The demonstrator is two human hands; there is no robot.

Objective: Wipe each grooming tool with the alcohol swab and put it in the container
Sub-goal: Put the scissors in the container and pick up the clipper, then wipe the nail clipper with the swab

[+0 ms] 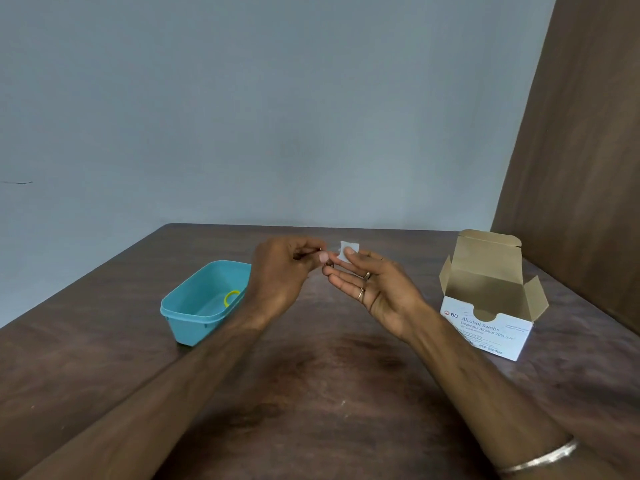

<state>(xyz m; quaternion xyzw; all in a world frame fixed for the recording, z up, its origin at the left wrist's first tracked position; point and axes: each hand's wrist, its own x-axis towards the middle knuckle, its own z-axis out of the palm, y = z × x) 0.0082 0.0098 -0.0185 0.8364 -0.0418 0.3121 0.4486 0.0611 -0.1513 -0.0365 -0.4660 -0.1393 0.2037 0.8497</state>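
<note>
Right hand (pixel 375 289) pinches the white swab (pixel 347 250) — left hand (pixel 282 271) curled, pinching something too small to tell.

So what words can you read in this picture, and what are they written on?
All the writing is on the front of the white box with its flaps open:
"BD", beside a small round logo
"Alcohol Swabs"
"Isopropyl Alcohol 70%", followed by a short bit too blurred to read
A number along the bottom edge, too blurred to read for sure
Several lines of smaller print, too small to read
The blue container shows no writing.
</note>
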